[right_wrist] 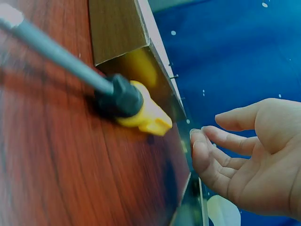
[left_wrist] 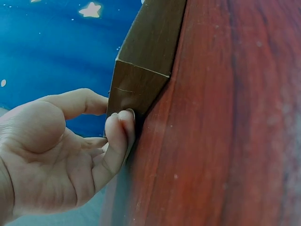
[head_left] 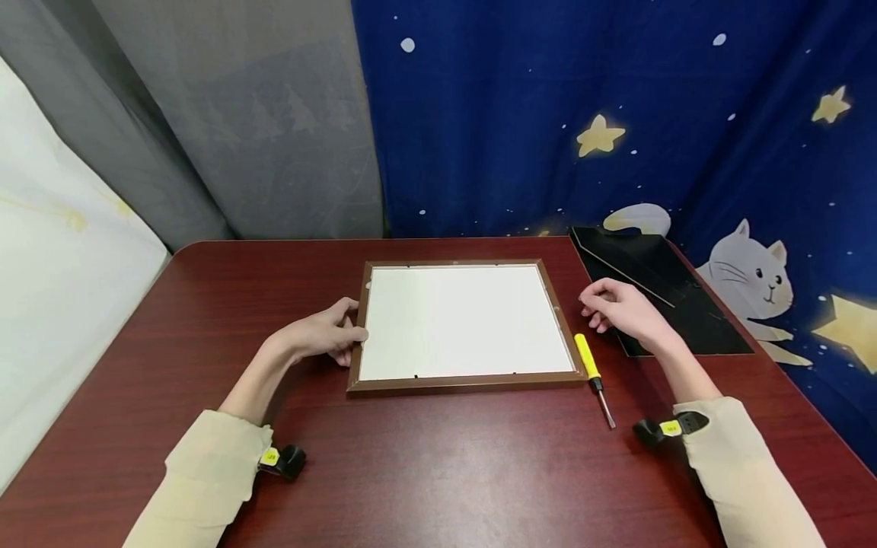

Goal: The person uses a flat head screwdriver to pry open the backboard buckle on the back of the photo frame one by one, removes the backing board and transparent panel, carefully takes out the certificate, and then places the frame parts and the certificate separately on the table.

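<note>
A brown picture frame (head_left: 466,384) lies on the table with a white panel (head_left: 466,323) inside it and small dark tabs along its inner edges. My left hand (head_left: 322,332) holds the frame's left side, thumb over the rim; in the left wrist view its fingertips (left_wrist: 123,125) press the outer side of the wood. To the right of the frame, my right hand (head_left: 620,308) hovers with loosely bent fingers and nothing in them. Below it, a screwdriver (head_left: 588,358) with a yellow handle and metal shaft lies along the frame's right side, its tip pointing toward the front.
At the table's back right lies a black backing board (head_left: 706,327) with a folded-looking black flap (head_left: 630,259) on top. The dark red table (head_left: 452,464) ends against a blue star-patterned curtain (head_left: 493,114) and a grey curtain (head_left: 288,137).
</note>
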Motion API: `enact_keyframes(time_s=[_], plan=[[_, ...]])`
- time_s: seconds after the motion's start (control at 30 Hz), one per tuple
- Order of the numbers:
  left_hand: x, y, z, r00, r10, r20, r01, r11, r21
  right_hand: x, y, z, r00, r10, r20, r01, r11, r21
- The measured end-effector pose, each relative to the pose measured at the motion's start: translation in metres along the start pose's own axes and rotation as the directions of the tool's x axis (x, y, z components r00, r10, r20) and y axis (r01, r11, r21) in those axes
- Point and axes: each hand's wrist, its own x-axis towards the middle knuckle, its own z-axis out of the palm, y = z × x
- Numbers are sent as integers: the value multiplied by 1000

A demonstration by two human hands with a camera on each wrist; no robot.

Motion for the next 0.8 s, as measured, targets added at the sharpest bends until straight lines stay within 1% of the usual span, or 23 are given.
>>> enact_keyframes(time_s=[0.2,0.37,0.47,0.53,0.63,0.73,0.8], plan=[[-5,0,-2,1000,0,24,1,1000,-12,12,-5,12,1000,-25,12,25,1000,-17],[-16,1,-5,997,-6,71,7,1000,-2,20,-7,19,999,-32,40,33,999,-30],[-22,1,-5,997,-10,81,10,1000,9,22,-9,23,997,-41,63,43,999,-25],[-25,2,-5,997,-1,74,-1,1000,17,24,-10,25,995,-52,81,54,998,-17],[-26,3,-4,999,40,32,-41,998,47,28,-13,30,992,-74,102,78,997,-30],[-21,3,-3,994,105,-27,-101,988,117,32,-16,34,989,-87,119,95,994,-62],[-17,3,-2,988,142,-58,-128,972,199,34,-18,36,987,-89,136,102,991,-92]])
